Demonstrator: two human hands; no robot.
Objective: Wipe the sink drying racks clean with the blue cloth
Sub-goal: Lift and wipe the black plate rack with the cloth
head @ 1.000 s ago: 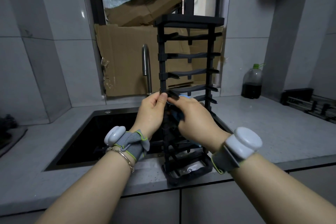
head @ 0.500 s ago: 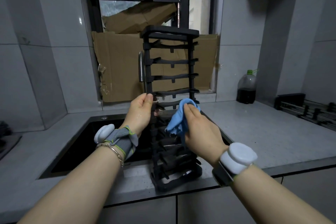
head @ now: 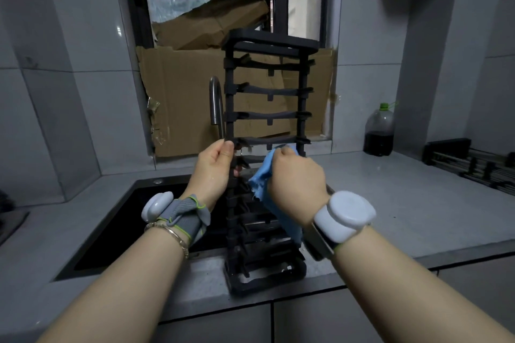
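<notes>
The fingers of our left hand are curled round the left upright bar of the black drying rack, about at the middle of its height, with thumb and forefinger meeting at the top of the grip. The fingers of our right hand are closed on the blue cloth and hold it against the rack near the right upright bar, at 3 o'clock from the left hand and just beside it. A loose end of the cloth hangs toward 6 o'clock, in front of the lower bars. Each wrist carries a round white device.

The rack stands upright on its short end on the tabletop, at the front edge. The dark sink lies at 9 o'clock from the foot of the rack, and the lower bars hide its right part. At 12 o'clock from our left hand the steel faucet rises behind the rack, and behind it brown cardboard fills the lower window. At 3 o'clock from the rack, well apart, a plastic bottle with dark liquid and a green cap stands by the wall. Further toward 3 o'clock, a second barred rack lies flat on the tabletop.
</notes>
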